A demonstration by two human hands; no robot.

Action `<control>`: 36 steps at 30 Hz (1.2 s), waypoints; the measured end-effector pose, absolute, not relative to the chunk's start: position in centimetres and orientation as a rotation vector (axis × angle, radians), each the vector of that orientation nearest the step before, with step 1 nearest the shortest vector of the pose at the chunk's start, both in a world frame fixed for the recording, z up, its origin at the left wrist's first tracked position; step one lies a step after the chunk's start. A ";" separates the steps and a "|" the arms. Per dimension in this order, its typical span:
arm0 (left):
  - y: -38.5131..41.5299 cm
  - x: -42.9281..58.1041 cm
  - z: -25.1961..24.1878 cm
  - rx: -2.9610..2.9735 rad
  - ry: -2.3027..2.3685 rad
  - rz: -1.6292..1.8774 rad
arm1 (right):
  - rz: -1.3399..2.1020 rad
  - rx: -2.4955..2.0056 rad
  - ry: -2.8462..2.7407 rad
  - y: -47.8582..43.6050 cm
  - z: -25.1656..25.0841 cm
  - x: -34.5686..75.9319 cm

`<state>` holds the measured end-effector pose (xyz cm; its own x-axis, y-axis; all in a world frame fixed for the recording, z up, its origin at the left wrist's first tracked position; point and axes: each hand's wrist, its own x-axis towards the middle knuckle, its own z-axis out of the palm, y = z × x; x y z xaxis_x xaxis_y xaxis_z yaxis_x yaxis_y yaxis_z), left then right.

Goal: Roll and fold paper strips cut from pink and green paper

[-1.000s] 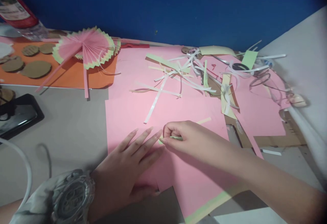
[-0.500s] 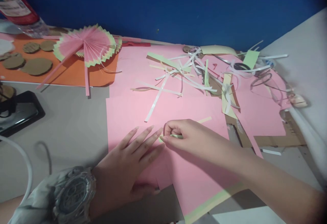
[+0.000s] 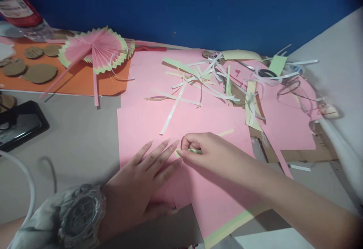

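Right hand: the right hand (image 3: 208, 147) is curled into a pinch, thumb and finger closed on a small green strip (image 3: 195, 151).
Left hand: the left hand (image 3: 143, 177) lies flat with fingers spread, pressing on pink paper (image 3: 136, 124) and gripping nothing.
Green strip: over the pink paper, just right of the left fingertips; one end shows at the right hand's pinch, another part inside its curled fingers.
Long axis: what shows runs roughly side to side, pointing toward the left hand.
Nearer hand: the right, touching the strip; whether a left finger touches it too, I cannot tell.
Yellow strip: a yellow strip (image 3: 226, 132) sticks out beyond the right hand; whether it joins the green one is hidden.
Bordered paper: pink paper with a green-and-yellow edge (image 3: 218, 215) slants below the right forearm.
White strip: a loose white strip (image 3: 171, 118) lies beyond both hands.
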<state>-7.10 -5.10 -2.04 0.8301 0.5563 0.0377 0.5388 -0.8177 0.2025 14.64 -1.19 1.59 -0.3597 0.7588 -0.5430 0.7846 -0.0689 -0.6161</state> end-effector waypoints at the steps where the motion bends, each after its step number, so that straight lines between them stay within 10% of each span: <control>1: -5.1 -7.1 -2.1 2.835 0.861 0.145 | -1.439 1.768 2.120 -1.2 1.6 14.6; 36: -5.4 -7.1 -2.1 2.882 0.865 0.177 | -1.420 1.777 2.095 -1.1 2.2 14.3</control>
